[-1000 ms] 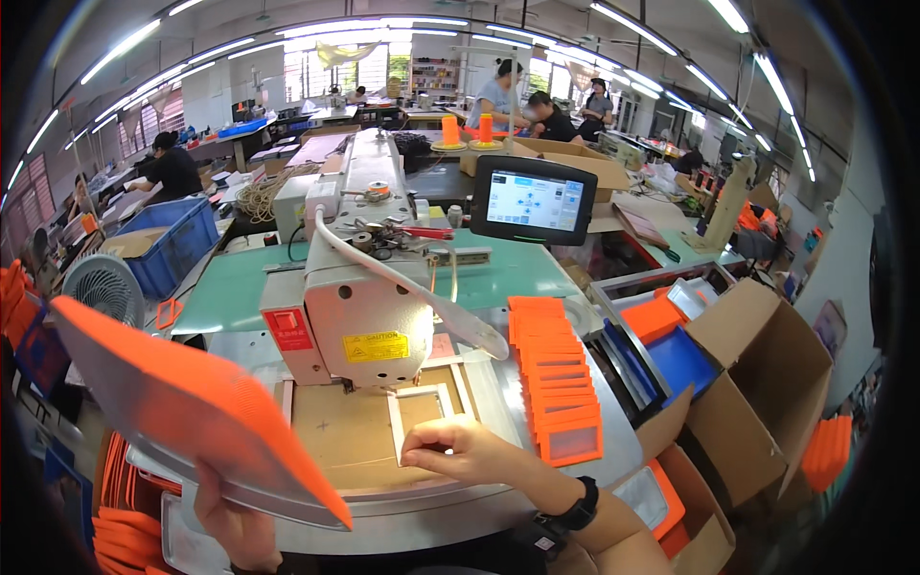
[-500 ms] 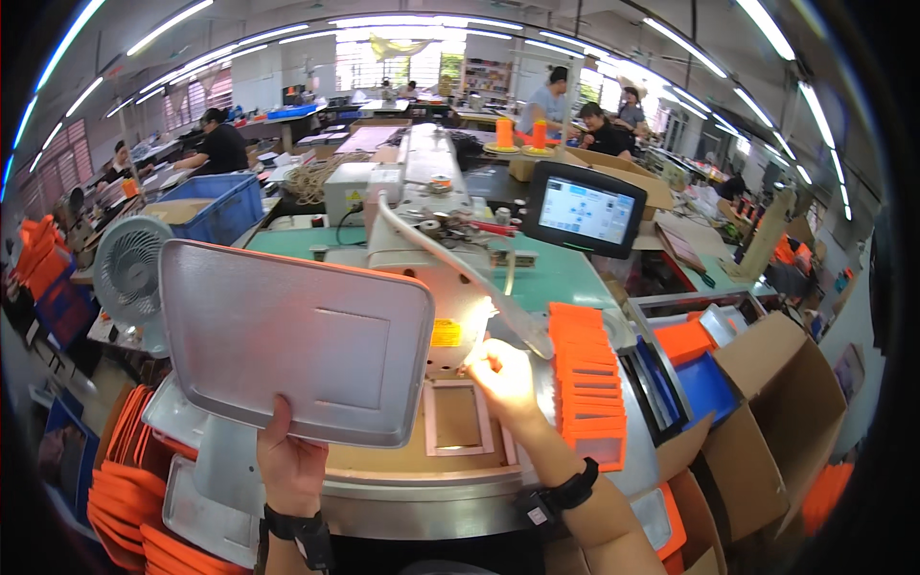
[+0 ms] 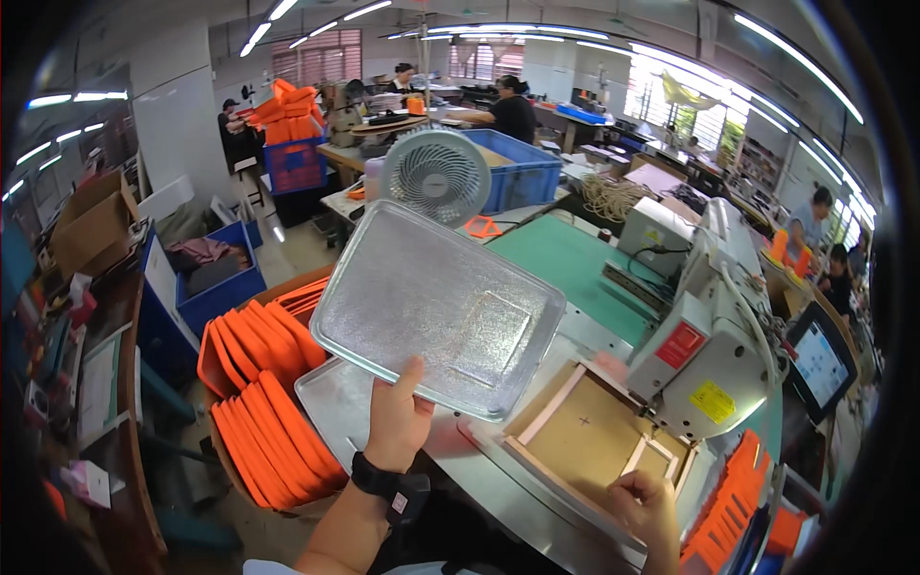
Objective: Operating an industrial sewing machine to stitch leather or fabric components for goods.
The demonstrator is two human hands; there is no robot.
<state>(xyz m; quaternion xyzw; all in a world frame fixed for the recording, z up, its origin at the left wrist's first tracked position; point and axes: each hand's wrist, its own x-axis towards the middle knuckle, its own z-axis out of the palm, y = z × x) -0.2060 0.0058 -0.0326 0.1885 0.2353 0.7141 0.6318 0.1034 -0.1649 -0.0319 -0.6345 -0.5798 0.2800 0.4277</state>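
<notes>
My left hand (image 3: 400,419) grips a flat silver panel (image 3: 431,297) with rounded corners by its lower edge, with a raised rectangle toward its right side. My right hand (image 3: 640,494) is closed, fingertips pinched, over the cardboard jig (image 3: 578,444) with its pale inner frame (image 3: 661,454); what it holds, if anything, I cannot make out. The jig sits below the head of a sewing machine (image 3: 690,402). Fanned orange framed pieces (image 3: 728,503) lie to the right of the jig, and stacked orange panels (image 3: 264,436) stand in a box to the left.
A fan (image 3: 433,177) and a blue crate (image 3: 517,175) stand beyond the silver panel. A screen (image 3: 817,359) is at the right, a green work surface (image 3: 561,264) behind. A cluttered wooden table (image 3: 105,412) runs along the left. Several co-workers (image 3: 513,125) work farther back.
My view has swung to the left. The silver panel is raised and tilted, the same face showing as half a second ago. My right hand has come down from the machine head to the jig.
</notes>
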